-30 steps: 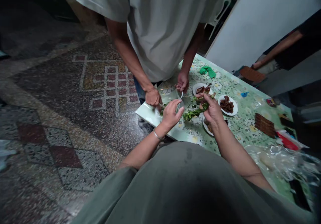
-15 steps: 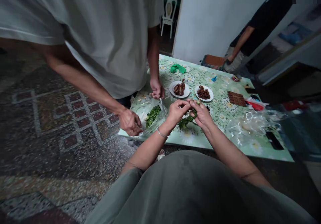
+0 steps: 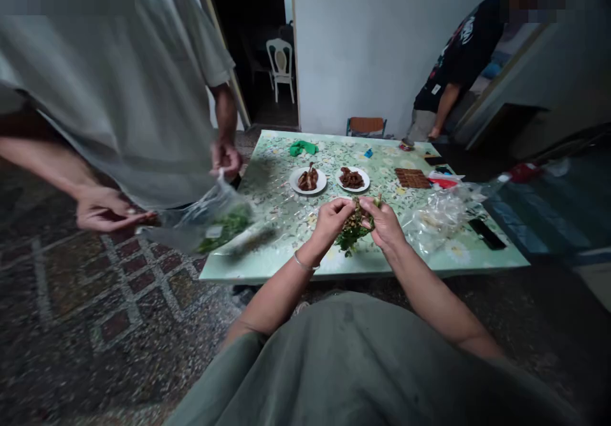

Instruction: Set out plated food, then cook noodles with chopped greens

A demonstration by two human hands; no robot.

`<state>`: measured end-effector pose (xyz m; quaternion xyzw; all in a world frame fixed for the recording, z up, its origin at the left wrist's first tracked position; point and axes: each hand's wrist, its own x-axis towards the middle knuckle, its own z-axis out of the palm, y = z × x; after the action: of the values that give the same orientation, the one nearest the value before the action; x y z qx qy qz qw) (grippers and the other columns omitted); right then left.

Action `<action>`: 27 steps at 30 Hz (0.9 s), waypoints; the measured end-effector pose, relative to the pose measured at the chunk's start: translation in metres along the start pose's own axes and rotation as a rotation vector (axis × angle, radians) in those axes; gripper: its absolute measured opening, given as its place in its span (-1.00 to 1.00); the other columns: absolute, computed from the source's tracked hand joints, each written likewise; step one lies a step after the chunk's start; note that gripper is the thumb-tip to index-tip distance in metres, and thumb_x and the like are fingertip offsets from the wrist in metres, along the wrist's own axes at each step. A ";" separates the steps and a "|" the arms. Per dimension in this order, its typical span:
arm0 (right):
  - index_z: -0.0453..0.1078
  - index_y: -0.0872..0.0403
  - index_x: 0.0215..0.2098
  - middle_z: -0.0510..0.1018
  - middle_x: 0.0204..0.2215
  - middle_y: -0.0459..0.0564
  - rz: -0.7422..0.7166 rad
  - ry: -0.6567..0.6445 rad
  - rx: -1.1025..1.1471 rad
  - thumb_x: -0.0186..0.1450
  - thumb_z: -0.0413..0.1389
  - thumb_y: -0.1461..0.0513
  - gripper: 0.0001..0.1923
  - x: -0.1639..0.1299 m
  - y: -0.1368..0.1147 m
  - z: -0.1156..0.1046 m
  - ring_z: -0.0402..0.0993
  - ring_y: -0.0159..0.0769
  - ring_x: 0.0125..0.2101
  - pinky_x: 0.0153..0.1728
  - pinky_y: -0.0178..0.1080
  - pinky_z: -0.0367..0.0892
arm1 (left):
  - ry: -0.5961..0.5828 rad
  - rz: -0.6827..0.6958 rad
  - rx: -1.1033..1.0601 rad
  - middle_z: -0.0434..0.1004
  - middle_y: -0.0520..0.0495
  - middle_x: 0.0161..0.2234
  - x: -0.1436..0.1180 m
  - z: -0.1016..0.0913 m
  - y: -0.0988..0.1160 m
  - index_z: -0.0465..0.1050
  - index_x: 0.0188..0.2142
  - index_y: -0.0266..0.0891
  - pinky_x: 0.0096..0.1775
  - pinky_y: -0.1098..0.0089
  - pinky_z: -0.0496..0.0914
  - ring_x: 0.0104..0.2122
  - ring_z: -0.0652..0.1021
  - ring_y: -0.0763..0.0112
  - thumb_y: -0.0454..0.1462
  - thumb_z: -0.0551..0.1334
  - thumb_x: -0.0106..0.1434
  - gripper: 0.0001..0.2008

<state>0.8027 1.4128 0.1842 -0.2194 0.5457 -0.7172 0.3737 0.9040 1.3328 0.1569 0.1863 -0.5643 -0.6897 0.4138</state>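
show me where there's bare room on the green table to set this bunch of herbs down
Bare floral green tabletop lies left of the two white plates of brown food, up to the green cloth. The right side is crowded: crumpled clear plastic, brown slab, black phone.

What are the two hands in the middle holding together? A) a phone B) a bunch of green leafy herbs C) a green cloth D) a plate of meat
B: the left hand and right hand both pinch a bunch of green leafy herbs above the table.
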 end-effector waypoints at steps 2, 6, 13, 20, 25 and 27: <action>0.53 0.12 -0.37 0.40 -0.57 -0.15 -0.029 0.036 -0.001 -0.14 0.44 0.09 -0.58 -0.010 -0.008 -0.026 0.20 -0.51 -0.57 -0.67 -0.44 -0.04 | -0.025 -0.012 0.034 0.53 0.02 -0.49 -0.008 0.029 -0.004 0.54 -0.44 -0.29 -0.30 0.43 0.33 -0.45 0.45 0.48 -0.09 0.37 0.11 -0.72; 0.49 0.11 -0.42 0.38 -0.58 -0.16 -0.104 0.121 0.028 -0.13 0.44 0.07 -0.59 -0.030 -0.025 -0.081 0.18 -0.52 -0.58 -0.68 -0.44 -0.04 | -0.082 -0.016 0.047 0.50 0.04 -0.51 -0.023 0.090 -0.016 0.53 -0.46 -0.29 -0.34 0.45 0.29 -0.47 0.41 0.51 -0.07 0.36 0.12 -0.71; 0.40 0.09 -0.43 0.44 -0.57 -0.15 -0.101 0.240 0.159 -0.15 0.44 0.05 -0.55 -0.059 -0.055 -0.173 0.24 -0.51 -0.58 -0.68 -0.44 -0.04 | -0.098 -0.085 -0.077 0.42 0.07 -0.55 -0.044 0.190 -0.037 0.50 -0.42 -0.28 -0.41 0.48 0.24 -0.52 0.35 0.56 0.01 0.38 0.10 -0.63; 0.35 0.07 -0.41 0.52 -0.55 -0.11 -0.117 0.372 0.147 -0.13 0.42 0.02 -0.52 -0.076 -0.076 -0.228 0.25 -0.49 -0.60 -0.68 -0.41 -0.09 | -0.197 -0.265 -0.196 0.42 0.06 -0.57 -0.050 0.238 -0.042 0.45 -0.34 -0.28 -0.48 0.47 0.25 -0.57 0.36 0.54 0.00 0.38 0.06 -0.61; 0.33 0.06 -0.42 0.51 -0.56 -0.11 -0.191 0.503 0.108 -0.12 0.40 0.02 -0.54 -0.083 -0.087 -0.237 0.25 -0.46 -0.60 -0.66 -0.38 -0.11 | -0.282 -0.226 -0.243 0.43 0.06 -0.59 -0.039 0.253 -0.046 0.40 -0.35 -0.26 -0.48 0.48 0.28 -0.59 0.38 0.54 -0.04 0.32 0.13 -0.68; 0.33 0.06 -0.42 0.50 -0.56 -0.11 -0.211 0.534 0.115 -0.12 0.40 0.02 -0.54 -0.083 -0.091 -0.236 0.27 -0.45 -0.59 -0.65 -0.38 -0.10 | -0.341 -0.253 -0.243 0.45 0.05 -0.57 -0.035 0.256 -0.047 0.40 -0.35 -0.25 -0.47 0.47 0.30 -0.59 0.41 0.53 -0.05 0.31 0.14 -0.69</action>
<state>0.6574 1.6350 0.2055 -0.0568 0.5572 -0.8144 0.1519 0.7224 1.5212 0.1808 0.0852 -0.5109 -0.8204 0.2422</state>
